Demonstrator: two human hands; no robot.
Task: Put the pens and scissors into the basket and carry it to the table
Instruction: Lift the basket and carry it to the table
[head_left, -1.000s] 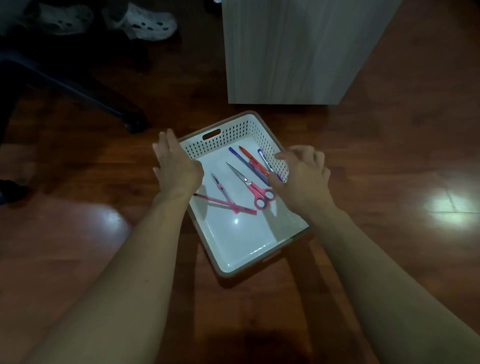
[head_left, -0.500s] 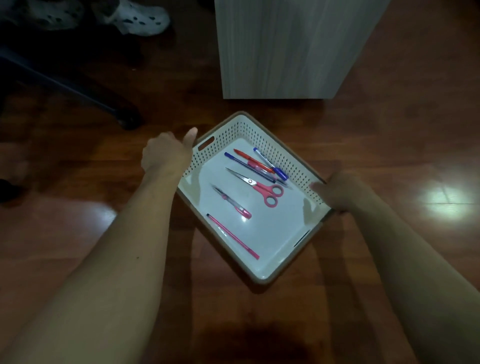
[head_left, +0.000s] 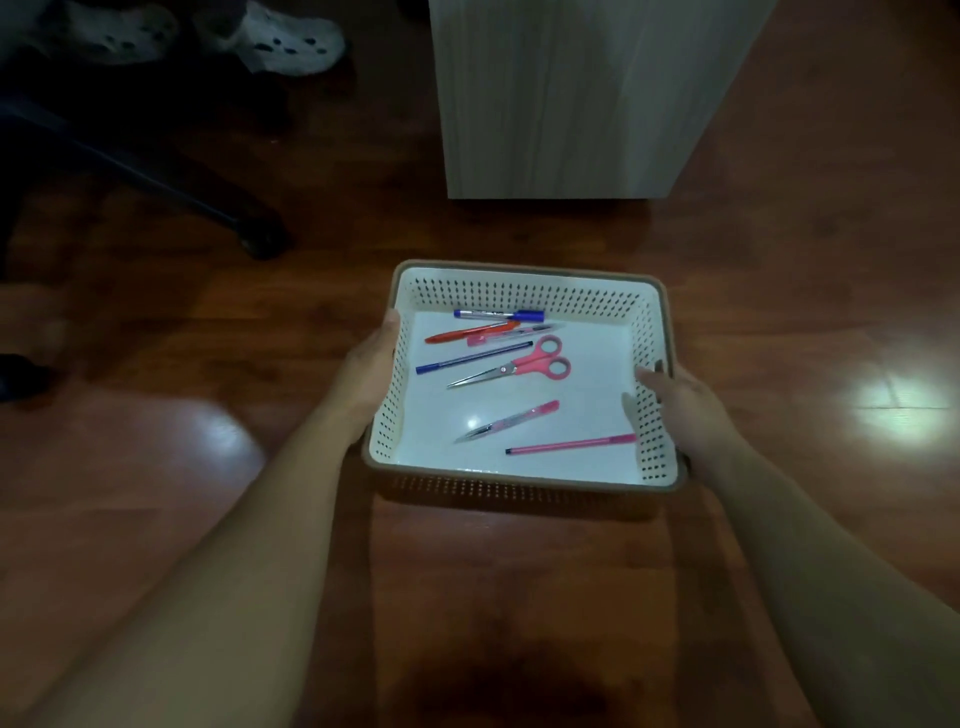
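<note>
Hands (head_left: 366, 374) (both) apparently grip basket (head_left: 524, 275).

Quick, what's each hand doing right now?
Left hand: closed on the basket's left wall.
Right hand: closed on its right wall.

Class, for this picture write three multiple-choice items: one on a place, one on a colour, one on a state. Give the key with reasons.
1. Where do the scissors lie?
A. in the basket
B. on the floor
C. on the cabinet

2. What colour are the scissors' handles?
A. blue
B. pink
C. black

3. What are the hands doing?
A. holding pens
B. hanging free
C. gripping the basket's sides

Key: 1 A, they rest on its white bottom among the pens. 2 B, both loops are pink. 3 C, the left hand and right hand each clasp a side wall.
</note>
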